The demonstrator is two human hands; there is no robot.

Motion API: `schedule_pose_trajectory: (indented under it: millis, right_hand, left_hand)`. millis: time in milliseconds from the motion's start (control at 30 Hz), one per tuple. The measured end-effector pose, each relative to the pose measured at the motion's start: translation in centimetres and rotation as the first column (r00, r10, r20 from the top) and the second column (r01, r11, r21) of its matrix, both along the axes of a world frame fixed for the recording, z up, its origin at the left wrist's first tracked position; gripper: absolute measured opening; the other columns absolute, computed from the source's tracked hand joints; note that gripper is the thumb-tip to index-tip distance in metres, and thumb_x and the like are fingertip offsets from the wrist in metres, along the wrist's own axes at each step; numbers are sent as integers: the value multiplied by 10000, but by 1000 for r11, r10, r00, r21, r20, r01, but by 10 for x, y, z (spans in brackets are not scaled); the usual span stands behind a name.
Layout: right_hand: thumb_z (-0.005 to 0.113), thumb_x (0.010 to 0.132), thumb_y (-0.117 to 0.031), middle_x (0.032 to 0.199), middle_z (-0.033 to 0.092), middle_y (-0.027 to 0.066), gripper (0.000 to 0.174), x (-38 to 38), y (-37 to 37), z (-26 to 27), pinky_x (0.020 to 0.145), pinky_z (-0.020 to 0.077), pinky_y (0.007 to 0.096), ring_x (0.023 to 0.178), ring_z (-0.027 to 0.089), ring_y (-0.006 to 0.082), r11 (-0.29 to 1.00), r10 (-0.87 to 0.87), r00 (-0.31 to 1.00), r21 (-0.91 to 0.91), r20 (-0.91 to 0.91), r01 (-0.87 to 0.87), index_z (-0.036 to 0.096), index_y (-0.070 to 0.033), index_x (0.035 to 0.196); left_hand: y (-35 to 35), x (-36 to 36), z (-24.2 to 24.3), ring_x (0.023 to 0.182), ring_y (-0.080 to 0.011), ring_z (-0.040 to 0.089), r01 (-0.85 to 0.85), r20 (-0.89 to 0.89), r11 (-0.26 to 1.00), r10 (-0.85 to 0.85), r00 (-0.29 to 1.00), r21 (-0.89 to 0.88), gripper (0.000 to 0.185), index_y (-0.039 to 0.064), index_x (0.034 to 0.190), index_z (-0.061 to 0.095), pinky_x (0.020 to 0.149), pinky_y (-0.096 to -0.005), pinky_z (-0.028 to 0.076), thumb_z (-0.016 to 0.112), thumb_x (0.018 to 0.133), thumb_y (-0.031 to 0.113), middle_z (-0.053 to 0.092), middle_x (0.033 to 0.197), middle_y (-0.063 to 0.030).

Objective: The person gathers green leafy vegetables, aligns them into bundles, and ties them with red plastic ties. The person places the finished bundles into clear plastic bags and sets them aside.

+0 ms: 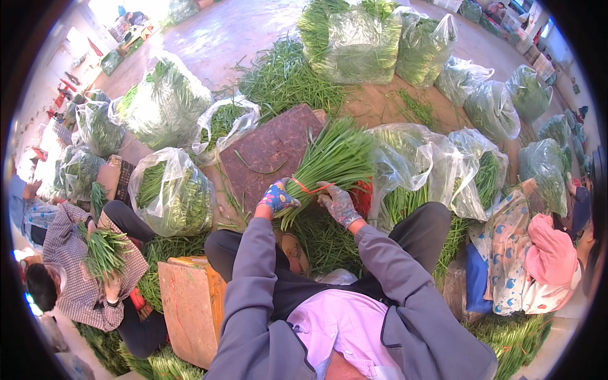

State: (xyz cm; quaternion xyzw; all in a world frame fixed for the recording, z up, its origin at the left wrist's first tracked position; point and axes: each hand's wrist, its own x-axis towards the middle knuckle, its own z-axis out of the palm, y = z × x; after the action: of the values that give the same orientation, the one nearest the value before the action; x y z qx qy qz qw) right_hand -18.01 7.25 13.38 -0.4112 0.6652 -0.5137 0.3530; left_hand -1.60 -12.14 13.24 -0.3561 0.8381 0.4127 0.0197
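Note:
A bunch of long green stalks, probably garlic chives (335, 152), slants up and to the right in front of me. My left hand (279, 195), in a blue flowered glove, grips it near the cut ends. A thin red band (308, 190) runs across the lower stalks. My right hand (339, 203), in a greyish patterned glove, has its thumb and fingertips at the band's right end and appears to pinch it. Under the bunch's left side is a worn reddish-brown board (270, 152), with one loose leaf on it.
Loose greens (327, 240) lie between my knees, and another heap (289, 78) lies beyond the board. Clear plastic bags of greens stand left (173, 194) and right (403, 175). A wooden box (187, 304) is by my left side. Co-workers sit at left (90, 266) and right (513, 256).

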Motion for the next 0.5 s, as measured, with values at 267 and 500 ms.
schedule_pose_trajectory:
  millis: [267,500]
  right_hand:
    - [699,942,-111,1031,686,128,250,-9,-3,-2,884,534,402,1009,665,326,971,-1,906,-218,-423,-100,689,-68,1188]
    - [670,964,-151,1027,679,125,158,-3,-7,-10,877,533,388,1001,661,313,955,6,895,-263,-446,-137,715,-54,1081]
  left_hand:
    - [30,-11,22,1299,-389,575,-12,109,929,56,992,-370,1081,2,1491,468,1070,-457,480,937,607,412,596,1404,-232]
    - [75,-22,45,1407,-422,419,-14,209,896,119,971,-444,1231,-6,1520,362,1124,-607,351,941,554,493,461,1482,-220]
